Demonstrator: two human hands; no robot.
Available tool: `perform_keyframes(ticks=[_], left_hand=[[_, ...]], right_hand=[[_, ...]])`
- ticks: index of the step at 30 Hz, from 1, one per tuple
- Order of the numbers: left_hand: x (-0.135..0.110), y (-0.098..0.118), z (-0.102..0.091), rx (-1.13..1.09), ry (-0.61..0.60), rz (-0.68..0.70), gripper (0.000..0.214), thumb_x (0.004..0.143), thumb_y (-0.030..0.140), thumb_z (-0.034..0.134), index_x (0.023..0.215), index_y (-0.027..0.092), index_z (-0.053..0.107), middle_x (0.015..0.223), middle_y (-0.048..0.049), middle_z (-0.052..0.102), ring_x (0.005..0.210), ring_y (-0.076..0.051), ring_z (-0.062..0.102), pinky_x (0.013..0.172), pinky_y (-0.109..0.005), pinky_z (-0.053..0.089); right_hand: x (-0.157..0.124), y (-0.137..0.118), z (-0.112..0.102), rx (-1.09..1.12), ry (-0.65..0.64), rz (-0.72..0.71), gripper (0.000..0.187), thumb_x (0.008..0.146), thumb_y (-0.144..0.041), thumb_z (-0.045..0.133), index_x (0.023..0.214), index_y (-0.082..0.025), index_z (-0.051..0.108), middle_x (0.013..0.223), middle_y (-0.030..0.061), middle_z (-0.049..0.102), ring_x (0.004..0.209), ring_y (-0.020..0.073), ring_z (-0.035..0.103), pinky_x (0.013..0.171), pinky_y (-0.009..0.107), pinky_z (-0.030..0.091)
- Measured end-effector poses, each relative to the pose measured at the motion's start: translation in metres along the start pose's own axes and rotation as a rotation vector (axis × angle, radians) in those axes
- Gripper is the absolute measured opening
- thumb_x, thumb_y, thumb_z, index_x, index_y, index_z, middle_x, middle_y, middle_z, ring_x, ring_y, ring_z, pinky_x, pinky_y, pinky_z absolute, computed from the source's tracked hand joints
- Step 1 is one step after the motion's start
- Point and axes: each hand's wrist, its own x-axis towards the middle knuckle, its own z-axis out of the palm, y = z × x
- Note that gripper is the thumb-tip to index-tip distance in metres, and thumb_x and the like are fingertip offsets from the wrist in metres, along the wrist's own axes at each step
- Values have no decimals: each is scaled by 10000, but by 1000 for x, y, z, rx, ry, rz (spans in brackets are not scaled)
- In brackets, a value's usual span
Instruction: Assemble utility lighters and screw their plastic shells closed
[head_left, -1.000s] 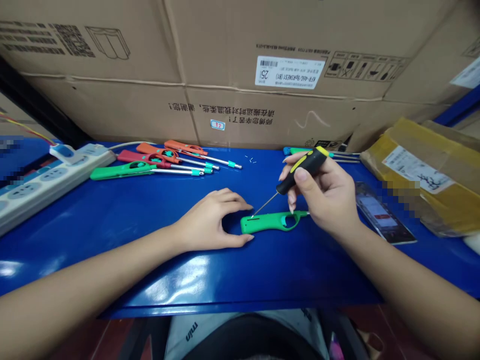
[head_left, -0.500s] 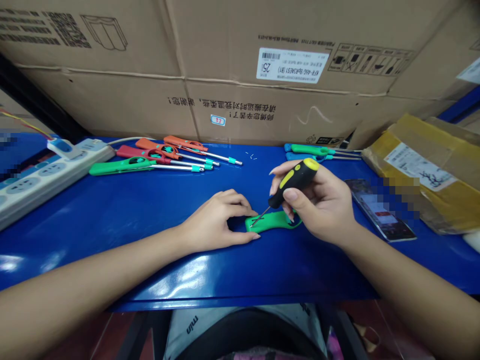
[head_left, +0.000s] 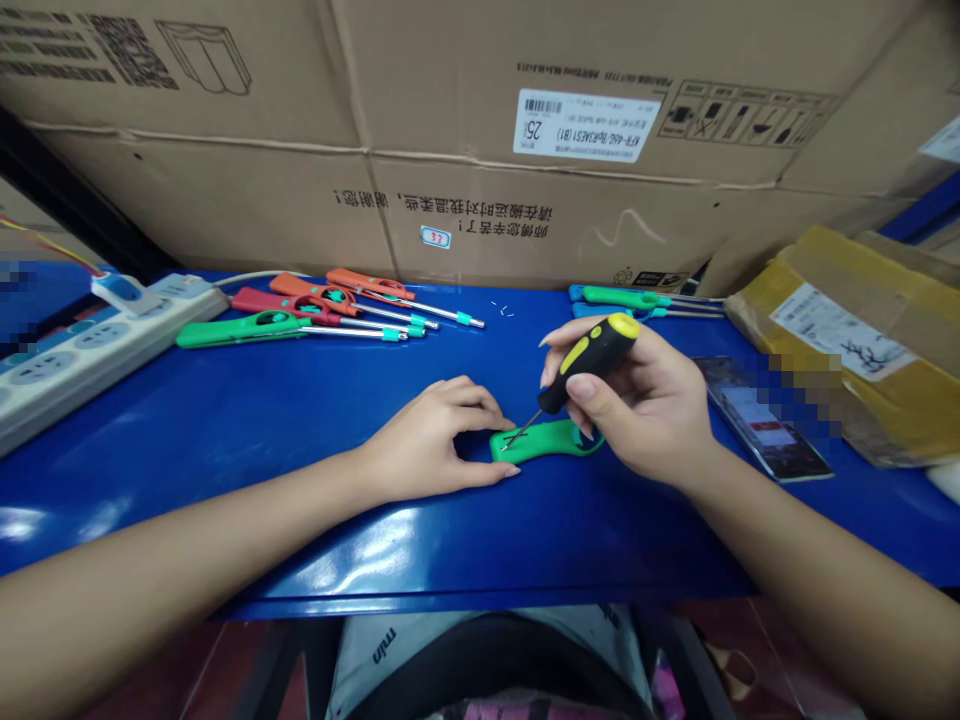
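Note:
A green lighter [head_left: 544, 441] of the long-nosed kind lies flat on the blue table. My left hand [head_left: 431, 440] grips its left end between thumb and fingers. In my right hand [head_left: 652, 400] is a screwdriver [head_left: 592, 358] with a black and yellow handle, tilted so its thin shaft points down and left. The tip rests at the lighter's left end, near a small bright spot that may be a screw. My right hand covers the lighter's right end, so its nozzle is hidden.
Green, red and orange lighters [head_left: 300, 310] lie at the back left beside a white power strip [head_left: 97, 345]. Small white pieces [head_left: 504, 310] are scattered near the cardboard box [head_left: 450, 130]. More lighters [head_left: 622, 300], a phone [head_left: 765, 420] and a taped parcel [head_left: 855, 340] are on the right.
Almost nothing differs. Both hands, the screwdriver and the green lighter keep their places; the view has shifted very slightly.

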Motion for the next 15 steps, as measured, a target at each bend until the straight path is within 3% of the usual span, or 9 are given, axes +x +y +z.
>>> perform_keyframes(ticks=[15], left_hand=[[2,1,1,-7,12,11,303,846,420,790,1064,212,766,1026,-54,744,966,-224,653,896,-384,502]], right_hand=[[-1,3,0,-15,-22,21,280,910,-400,717,1136,-249,649,1048,60,685,776,153,660,501,232,516]])
